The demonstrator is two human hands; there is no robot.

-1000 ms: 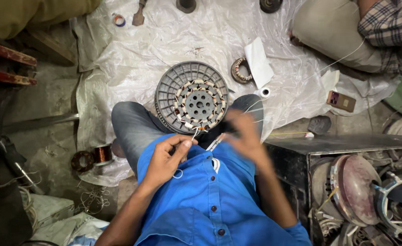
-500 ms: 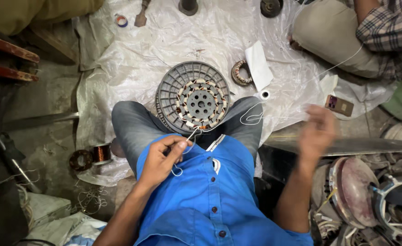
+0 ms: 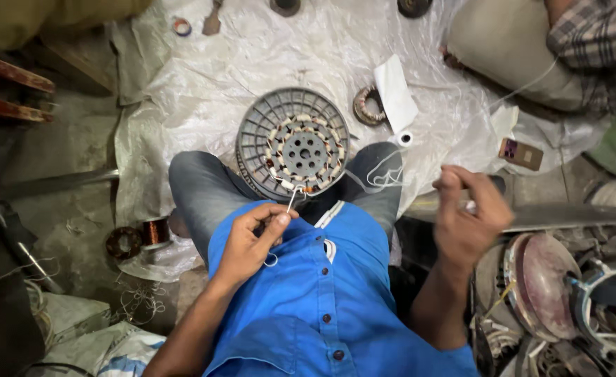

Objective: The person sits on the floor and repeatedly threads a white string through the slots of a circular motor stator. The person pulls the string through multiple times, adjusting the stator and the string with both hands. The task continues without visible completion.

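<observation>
My left hand (image 3: 248, 241) is pinched shut on a thin needle-like tool (image 3: 291, 200) at the stator (image 3: 294, 145) resting on my knees, centre frame, while my right hand (image 3: 467, 218), mid-right, is pinched on white thread (image 3: 385, 176); overpulling could snap it or nick the windings.

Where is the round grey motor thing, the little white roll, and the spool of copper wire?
Round grey motor part (image 3: 292, 142): head view, on its metal centre hub.
Small white roll (image 3: 404, 138): head view, on its open end.
Copper wire spool (image 3: 156, 231): head view, on the shiny wound wire.
</observation>
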